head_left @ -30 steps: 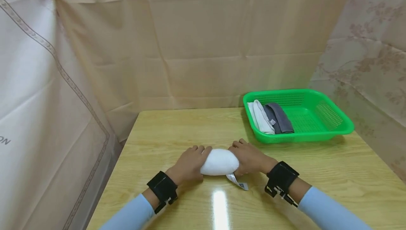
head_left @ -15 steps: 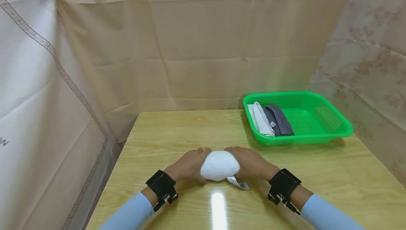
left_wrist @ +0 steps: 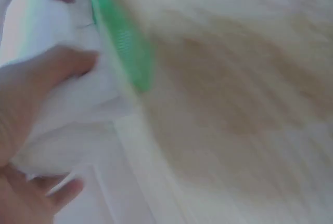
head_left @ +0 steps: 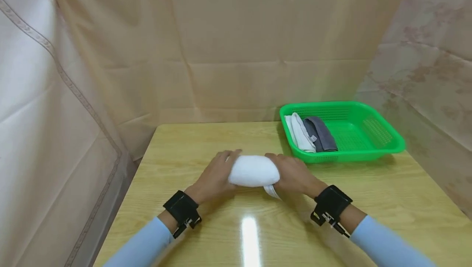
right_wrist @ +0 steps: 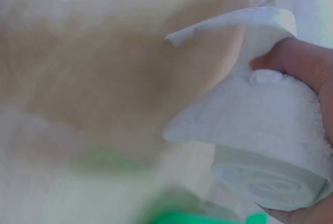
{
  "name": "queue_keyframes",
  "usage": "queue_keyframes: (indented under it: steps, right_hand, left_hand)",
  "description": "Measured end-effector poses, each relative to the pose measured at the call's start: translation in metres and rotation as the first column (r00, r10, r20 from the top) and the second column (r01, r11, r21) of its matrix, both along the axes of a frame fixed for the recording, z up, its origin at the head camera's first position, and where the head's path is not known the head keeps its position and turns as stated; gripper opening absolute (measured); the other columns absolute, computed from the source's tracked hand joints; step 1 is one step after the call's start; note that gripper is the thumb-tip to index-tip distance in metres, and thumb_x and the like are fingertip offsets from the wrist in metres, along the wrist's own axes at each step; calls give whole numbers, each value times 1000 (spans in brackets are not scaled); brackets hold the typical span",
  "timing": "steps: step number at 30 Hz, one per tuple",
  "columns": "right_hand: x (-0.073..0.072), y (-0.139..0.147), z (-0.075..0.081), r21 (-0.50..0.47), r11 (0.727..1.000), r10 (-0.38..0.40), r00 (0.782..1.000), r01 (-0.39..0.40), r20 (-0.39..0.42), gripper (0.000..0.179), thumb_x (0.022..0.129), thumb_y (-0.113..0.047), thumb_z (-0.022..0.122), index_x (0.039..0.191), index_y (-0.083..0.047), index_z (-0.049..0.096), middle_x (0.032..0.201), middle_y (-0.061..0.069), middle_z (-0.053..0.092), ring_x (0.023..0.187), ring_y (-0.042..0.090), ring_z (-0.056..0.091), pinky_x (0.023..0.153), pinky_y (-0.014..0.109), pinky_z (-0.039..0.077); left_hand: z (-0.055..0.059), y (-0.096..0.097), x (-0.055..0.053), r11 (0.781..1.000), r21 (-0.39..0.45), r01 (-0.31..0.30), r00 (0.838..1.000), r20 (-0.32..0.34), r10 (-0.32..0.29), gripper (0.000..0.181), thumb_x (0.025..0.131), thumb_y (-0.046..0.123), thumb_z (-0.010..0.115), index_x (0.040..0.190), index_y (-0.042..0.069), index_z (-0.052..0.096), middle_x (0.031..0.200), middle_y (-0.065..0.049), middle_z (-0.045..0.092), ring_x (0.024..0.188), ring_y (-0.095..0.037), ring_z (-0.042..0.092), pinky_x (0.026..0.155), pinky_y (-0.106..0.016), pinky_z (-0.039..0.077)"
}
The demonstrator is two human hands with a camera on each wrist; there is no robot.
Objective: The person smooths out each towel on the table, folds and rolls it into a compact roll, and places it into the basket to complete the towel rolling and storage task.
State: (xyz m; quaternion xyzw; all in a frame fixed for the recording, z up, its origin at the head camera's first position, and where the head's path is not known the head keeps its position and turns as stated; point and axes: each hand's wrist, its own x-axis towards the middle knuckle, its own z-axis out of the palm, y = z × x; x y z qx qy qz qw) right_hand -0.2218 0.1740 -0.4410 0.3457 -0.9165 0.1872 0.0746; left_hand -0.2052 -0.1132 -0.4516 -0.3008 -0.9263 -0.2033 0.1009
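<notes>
A white rolled towel (head_left: 254, 171) is held between both hands over the middle of the table. The left hand (head_left: 215, 177) grips its left end, and in the left wrist view the thumb (left_wrist: 73, 60) lies across the cloth with the fingers curling beneath. On the other end, the right hand (head_left: 293, 173) holds the roll with its thumb (right_wrist: 286, 60) pressed on the fabric. The right wrist view shows the roll's coiled end (right_wrist: 270, 182) and a loose pointed flap of cloth. A white label (head_left: 271, 192) dangles near the right hand. Some fingers are hidden behind the towel.
A green plastic basket (head_left: 361, 155) stands at the back right of the wooden table (head_left: 199, 140). Inside, at its left side, lie a folded white towel (head_left: 302, 136) and a dark grey towel (head_left: 322, 134). A beige cloth backdrop (head_left: 228, 54) hangs behind the table.
Both hands have shifted the rolled towel away from the body, toward the back of the table, over the last half second. The label swings with it. The basket's towels are the same.
</notes>
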Motion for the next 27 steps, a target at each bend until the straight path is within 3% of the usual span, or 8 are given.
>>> queue_keyframes:
  steps: [2,4,6,8,11,15,19,27]
  right_hand:
    - [-6,11,16,-47,998,-47,998,45,-36,73,70,-30,91,133,-9,60,109,8,70,94,26,69,76,49,57]
    - [-11,22,32,-98,991,-99,994,94,-45,73,72,-32,91,134,-10,59,114,8,70,97,28,69,77,51,56]
    - [-16,33,46,-129,980,-161,985,153,-61,72,75,-33,89,137,-11,59,118,9,70,99,30,69,77,53,55]
    - [-20,42,59,-159,966,-213,975,202,-57,72,79,-31,87,140,-10,57,122,12,68,101,33,68,79,54,54]
    - [-27,50,73,-194,944,-277,960,265,-36,73,82,-29,85,144,-8,54,126,15,66,101,34,67,78,53,54]
    - [-36,48,81,-202,926,-326,945,319,-1,74,82,-30,83,146,-9,53,125,14,67,95,31,66,74,50,53]
    - [-42,42,80,-173,923,-345,938,344,25,76,82,-32,83,147,-10,53,125,16,68,96,34,67,75,51,53]
    - [-49,44,76,-140,931,-344,939,337,-27,82,83,-35,81,154,-17,45,116,18,71,85,35,68,67,51,53]
  left_hand:
    - [6,4,-7,989,122,-86,996,-3,87,112,69,23,98,157,3,31,136,-23,51,120,-36,53,97,-49,51]
    - [12,11,-13,965,211,-153,988,46,147,101,76,21,94,153,-2,34,134,-24,51,117,-36,54,93,-48,52]
    - [15,22,-20,955,243,-168,984,102,147,74,85,20,87,143,-6,48,130,-23,55,114,-35,56,91,-46,52]
    - [16,40,-28,969,220,-113,990,113,90,46,94,18,77,131,-4,60,126,-19,59,114,-33,58,93,-44,51]
    - [13,76,-44,984,165,69,998,-8,-68,22,100,13,69,118,1,71,122,-15,65,115,-31,59,98,-42,49]
    - [7,119,-58,979,12,202,959,-204,-196,15,100,9,68,114,7,75,123,-8,68,118,-25,60,101,-37,48]
    - [2,133,-64,976,-116,186,936,-283,-212,17,101,11,67,114,16,77,124,0,69,120,-19,60,105,-31,44]
    - [0,148,-71,977,-158,144,899,-392,-196,18,97,17,68,111,20,79,122,3,71,115,-17,62,102,-24,45]
